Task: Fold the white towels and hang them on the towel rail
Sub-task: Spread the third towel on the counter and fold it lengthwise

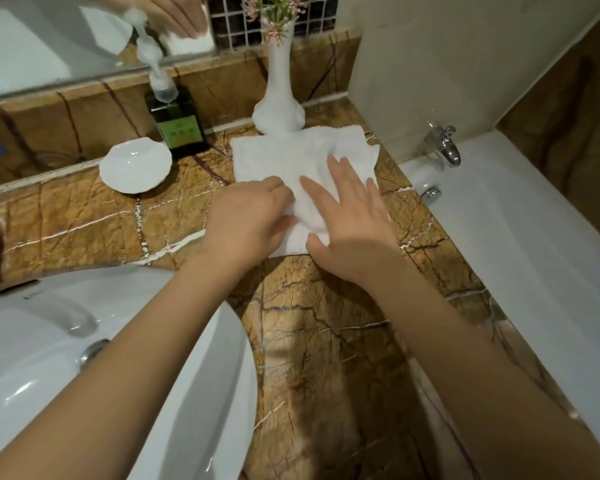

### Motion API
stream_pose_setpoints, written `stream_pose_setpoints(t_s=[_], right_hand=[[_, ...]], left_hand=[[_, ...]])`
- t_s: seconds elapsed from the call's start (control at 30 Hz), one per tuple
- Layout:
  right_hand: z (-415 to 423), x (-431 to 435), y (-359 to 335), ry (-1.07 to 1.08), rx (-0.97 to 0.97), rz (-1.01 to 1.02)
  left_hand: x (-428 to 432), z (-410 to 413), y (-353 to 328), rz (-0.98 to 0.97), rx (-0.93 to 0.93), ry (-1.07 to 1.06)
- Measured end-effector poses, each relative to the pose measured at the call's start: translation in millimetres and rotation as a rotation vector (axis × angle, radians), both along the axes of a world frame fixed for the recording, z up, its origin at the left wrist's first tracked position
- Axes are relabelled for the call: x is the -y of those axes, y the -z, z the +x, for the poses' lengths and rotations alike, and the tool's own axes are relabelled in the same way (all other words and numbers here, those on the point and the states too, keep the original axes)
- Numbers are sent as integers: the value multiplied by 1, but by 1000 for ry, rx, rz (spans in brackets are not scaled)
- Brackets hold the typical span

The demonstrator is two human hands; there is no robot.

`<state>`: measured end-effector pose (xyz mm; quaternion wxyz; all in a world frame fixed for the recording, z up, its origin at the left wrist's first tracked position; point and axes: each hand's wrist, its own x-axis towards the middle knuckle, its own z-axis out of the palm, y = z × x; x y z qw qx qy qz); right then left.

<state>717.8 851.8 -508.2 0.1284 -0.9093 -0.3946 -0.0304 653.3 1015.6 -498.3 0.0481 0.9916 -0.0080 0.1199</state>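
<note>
Two bare forearms, left hand [248, 216] and right hand [352, 223] without sleeves, rings or watch.

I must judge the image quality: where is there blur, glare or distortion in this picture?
Head view: wide-angle bending curves the white basin rim and bathtub edge; the white folded towel is overexposed, texture lost; the green pump bottle top is blurred; the left hand looks sharp.

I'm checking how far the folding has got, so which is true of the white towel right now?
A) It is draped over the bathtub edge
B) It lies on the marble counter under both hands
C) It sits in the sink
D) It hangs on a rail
B: the towel lies flat on the counter in front of the vase, with the left hand gripping its near edge and the right hand pressed flat on it.
</note>
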Motion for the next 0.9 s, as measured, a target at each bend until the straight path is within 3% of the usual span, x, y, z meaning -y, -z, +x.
stream_pose_setpoints(t_s=[0.27,0.37,0.47,0.53,0.63,0.73,0.9], right_hand=[[5,-10,-24,-97,-29,-38],[6,-5,-43,-82,-89,65],[7,3,-65,-37,-342,225],[8,8,-81,-30,-507,381],[5,15,-97,-20,-776,569],[-5,19,-106,62,-1004,676],[-23,15,-116,241,-1245,730]], left_hand=[[-2,-5,-32,-234,9,-25],[-6,-9,-51,-581,-48,-68],[-16,-18,-65,-1034,-44,-100],[-22,-26,-69,-1150,-33,-119],[-26,-39,-73,-1187,-122,-124],[-26,-54,-77,-1094,-292,-142],[-13,-81,-98,-1147,-227,-155]])
